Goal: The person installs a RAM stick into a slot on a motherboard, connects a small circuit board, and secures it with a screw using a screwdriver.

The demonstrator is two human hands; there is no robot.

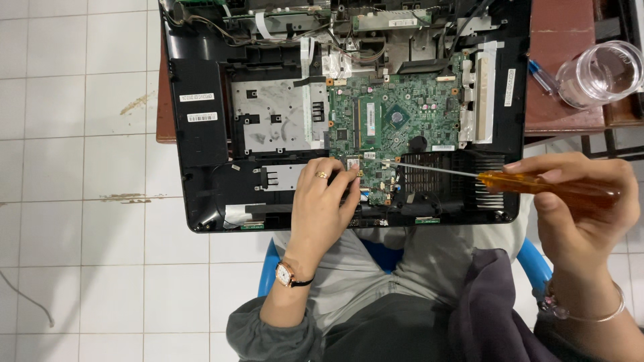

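On the green board (396, 124), left hand (322, 208) pinched a small part, hidden by fingertips; right hand (580, 208) gripped the screwdriver (537, 182), tip beside them.

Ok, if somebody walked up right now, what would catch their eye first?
Probably the opened laptop base with its green circuit board bare at the centre. Next, the orange-handled screwdriver in the right hand, its thin shaft reaching left to the board's lower edge, where the left hand rests its fingers. A clear plastic cup sits at top right.
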